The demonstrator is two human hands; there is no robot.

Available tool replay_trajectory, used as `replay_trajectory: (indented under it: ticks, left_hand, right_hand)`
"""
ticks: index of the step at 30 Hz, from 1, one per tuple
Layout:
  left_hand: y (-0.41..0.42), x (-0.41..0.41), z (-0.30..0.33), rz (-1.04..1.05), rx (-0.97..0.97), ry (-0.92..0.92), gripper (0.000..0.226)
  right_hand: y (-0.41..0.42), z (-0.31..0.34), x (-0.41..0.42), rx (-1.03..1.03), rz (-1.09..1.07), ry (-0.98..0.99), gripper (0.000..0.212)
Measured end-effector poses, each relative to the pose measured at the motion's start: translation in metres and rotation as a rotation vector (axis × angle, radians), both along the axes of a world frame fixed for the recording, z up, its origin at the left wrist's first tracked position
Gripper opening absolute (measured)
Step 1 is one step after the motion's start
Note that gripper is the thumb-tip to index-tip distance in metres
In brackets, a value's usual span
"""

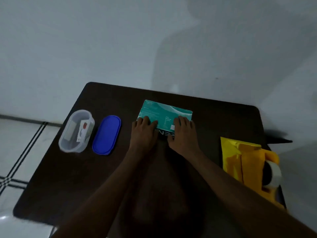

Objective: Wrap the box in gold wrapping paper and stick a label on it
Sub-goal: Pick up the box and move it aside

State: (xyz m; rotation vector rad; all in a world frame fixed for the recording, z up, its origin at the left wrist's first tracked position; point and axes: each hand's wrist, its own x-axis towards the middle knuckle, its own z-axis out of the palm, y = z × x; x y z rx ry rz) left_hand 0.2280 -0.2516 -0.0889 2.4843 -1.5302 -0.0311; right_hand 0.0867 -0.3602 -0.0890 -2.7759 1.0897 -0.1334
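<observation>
A teal box [165,111] lies flat on the dark table [68,177], toward its far edge. My left hand [143,133] grips the box's near left corner, fingers over the top face. My right hand [181,134] grips the near right part the same way, thumb against the dark front side. Folded gold wrapping paper [240,160] lies at the table's right edge, apart from both hands. A clear oval container [77,131] at the left holds white cards or labels with red print.
A blue oval lid [107,134] lies beside the clear container. A roll of clear tape [272,176] sits on the gold paper near the table's right edge. A pale wall stands behind the table; tiled floor shows at the left.
</observation>
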Motion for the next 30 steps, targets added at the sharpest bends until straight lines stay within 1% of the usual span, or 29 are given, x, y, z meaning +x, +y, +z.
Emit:
replay_trajectory:
  ticks: [2,4,9,13,17,19,21,24,26,30]
  left_hand:
    - [-0.016,0.021,-0.003,-0.052,-0.069,-0.002,0.034]
    - [-0.029,0.034,-0.007,-0.092,-0.114,0.021,0.027]
    - [-0.053,0.061,-0.016,-0.196,-0.178,0.068,0.022]
    - [-0.062,0.076,-0.027,-0.251,-0.180,0.128,0.027]
    - [-0.069,0.084,-0.032,-0.251,-0.114,0.081,0.055]
    - [-0.076,0.086,-0.032,-0.258,-0.077,0.028,0.064]
    - [-0.084,0.087,-0.032,-0.255,-0.056,-0.050,0.065]
    - [-0.093,0.087,-0.035,-0.226,-0.083,-0.158,0.063]
    - [-0.100,0.091,-0.039,-0.231,-0.115,-0.133,0.060]
    - [-0.107,0.096,-0.044,-0.327,-0.196,-0.014,0.051]
  right_hand:
    - [-0.007,-0.003,0.023,-0.028,-0.093,-0.010,0.074]
    - [-0.008,-0.009,0.039,-0.056,-0.142,0.023,0.080]
    - [-0.007,-0.024,0.059,-0.068,-0.202,0.053,0.080]
    - [-0.008,-0.036,0.060,-0.070,-0.212,0.015,0.080]
    - [-0.010,-0.041,0.062,-0.089,-0.202,0.009,0.083]
    - [-0.010,-0.045,0.062,-0.107,-0.192,0.024,0.088]
    - [-0.010,-0.047,0.063,-0.122,-0.187,0.036,0.092]
    - [-0.010,-0.051,0.063,-0.183,-0.190,0.038,0.093]
    - [-0.008,-0.055,0.063,-0.214,-0.196,0.007,0.092]
    - [0.003,-0.062,0.063,-0.274,-0.221,-0.053,0.091]
